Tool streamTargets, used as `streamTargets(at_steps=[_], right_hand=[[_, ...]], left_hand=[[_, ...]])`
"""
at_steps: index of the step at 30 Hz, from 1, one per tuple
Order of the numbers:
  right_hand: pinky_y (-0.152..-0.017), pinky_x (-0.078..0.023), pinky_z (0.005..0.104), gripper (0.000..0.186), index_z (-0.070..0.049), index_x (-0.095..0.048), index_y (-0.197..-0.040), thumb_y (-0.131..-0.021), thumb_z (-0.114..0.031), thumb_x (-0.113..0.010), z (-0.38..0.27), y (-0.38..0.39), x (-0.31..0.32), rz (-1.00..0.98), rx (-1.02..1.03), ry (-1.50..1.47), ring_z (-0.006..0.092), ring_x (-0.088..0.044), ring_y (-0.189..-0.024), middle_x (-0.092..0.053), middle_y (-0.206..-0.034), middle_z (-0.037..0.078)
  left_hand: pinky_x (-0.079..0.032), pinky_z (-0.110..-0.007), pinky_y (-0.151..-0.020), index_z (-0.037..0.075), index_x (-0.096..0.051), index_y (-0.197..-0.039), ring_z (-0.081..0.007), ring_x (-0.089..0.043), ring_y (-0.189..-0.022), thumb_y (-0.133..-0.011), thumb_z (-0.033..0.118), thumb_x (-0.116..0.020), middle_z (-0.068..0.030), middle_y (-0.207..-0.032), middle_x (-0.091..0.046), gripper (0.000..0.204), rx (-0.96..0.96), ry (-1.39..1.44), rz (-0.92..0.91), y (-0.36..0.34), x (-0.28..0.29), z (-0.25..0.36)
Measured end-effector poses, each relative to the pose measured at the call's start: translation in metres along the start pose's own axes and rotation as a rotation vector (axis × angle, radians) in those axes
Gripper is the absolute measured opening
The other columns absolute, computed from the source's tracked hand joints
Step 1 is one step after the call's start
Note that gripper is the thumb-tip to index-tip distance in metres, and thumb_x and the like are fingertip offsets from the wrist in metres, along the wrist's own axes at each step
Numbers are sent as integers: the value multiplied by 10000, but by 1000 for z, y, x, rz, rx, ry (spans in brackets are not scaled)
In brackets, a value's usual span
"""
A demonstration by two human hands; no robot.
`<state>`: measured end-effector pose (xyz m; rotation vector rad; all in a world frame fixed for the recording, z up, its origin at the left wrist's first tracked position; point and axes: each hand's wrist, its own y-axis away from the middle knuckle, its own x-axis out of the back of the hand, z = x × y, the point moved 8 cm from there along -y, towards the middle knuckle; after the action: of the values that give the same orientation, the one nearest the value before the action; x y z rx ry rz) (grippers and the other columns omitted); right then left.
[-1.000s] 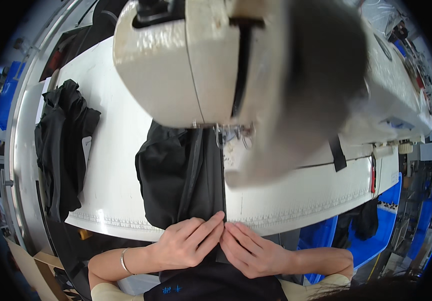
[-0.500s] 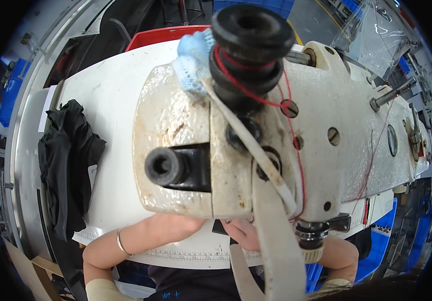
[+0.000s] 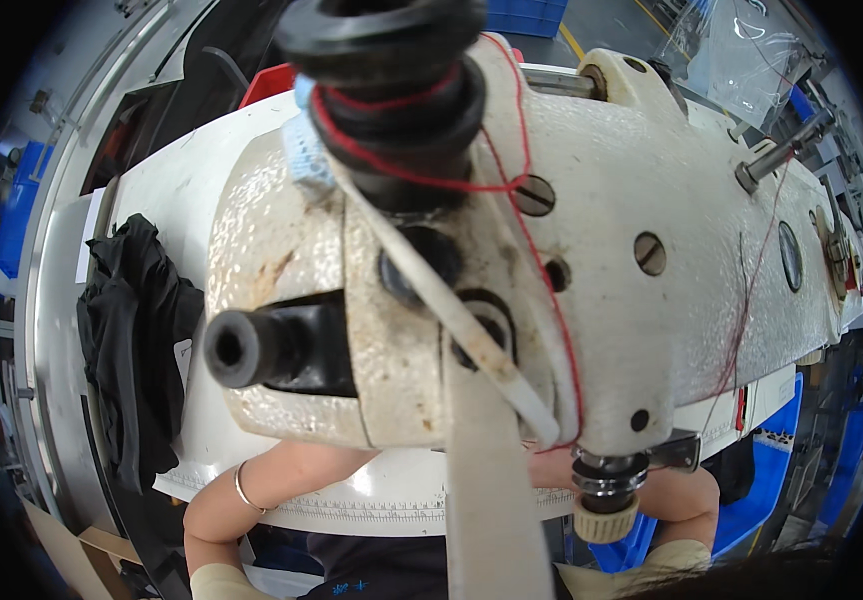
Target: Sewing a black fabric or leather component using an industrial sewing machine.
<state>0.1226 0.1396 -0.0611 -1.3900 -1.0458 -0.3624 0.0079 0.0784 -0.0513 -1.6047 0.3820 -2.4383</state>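
Observation:
A white sewing machine head (image 3: 601,320) fills the middle of the view and hides most of both my hands. My left hand (image 3: 346,462) reaches under its left end; a thin bangle (image 3: 241,487) circles that arm, and the fingers are out of sight. Of my right hand (image 3: 551,468), only a patch of skin shows behind the pale strip (image 3: 496,490) at the machine's front. Whatever the hands touch is hidden. Red thread (image 3: 511,188) wraps the black knob (image 3: 381,55) on top and runs down the machine.
Black cloth (image 3: 141,340) lies bunched on the white table's left side. A printed ruler scale (image 3: 371,513) follows the front edge. Blue bins (image 3: 771,490) stand at the right, and a cream ridged knob (image 3: 606,518) juts from the machine's front.
The machine head appears farther left and larger in the view. Fingers of my right hand and a dark piece beside them, visible earlier below the machine, are now covered.

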Motion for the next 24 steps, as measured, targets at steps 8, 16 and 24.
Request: streamTargets(at_steps=[8,16,24], right_hand=[[-756,-441,496,224,-7,-600,-808,-715,-205,-551,-3,7,-4,24,25,59,374,-531,-876,-571,-878,242],[-664,-402,417,187,-43,-578,-775,-794,-223,-529,0,4,-3,-8,21,86,264,-514,-764,-549,-783,173],[-572,-363,339,213,-79,-556,-742,-872,-241,-508,26,20,-23,37,-59,116,154,-496,-652,-528,-688,103]], left_hand=[[-456,-314,-508,-13,-620,-1047,-231,-559,-579,-748,-112,-594,-107,-762,-615,316,-144,-31,98,-1,2,12],[-505,-349,-595,-38,-595,-1123,-268,-622,-698,-739,-151,-583,-164,-846,-641,401,21,238,58,-8,-5,2],[-511,-383,-687,-4,-647,-1005,-297,-624,-788,-661,-47,-633,-144,-898,-641,346,-25,46,23,-16,12,15]])
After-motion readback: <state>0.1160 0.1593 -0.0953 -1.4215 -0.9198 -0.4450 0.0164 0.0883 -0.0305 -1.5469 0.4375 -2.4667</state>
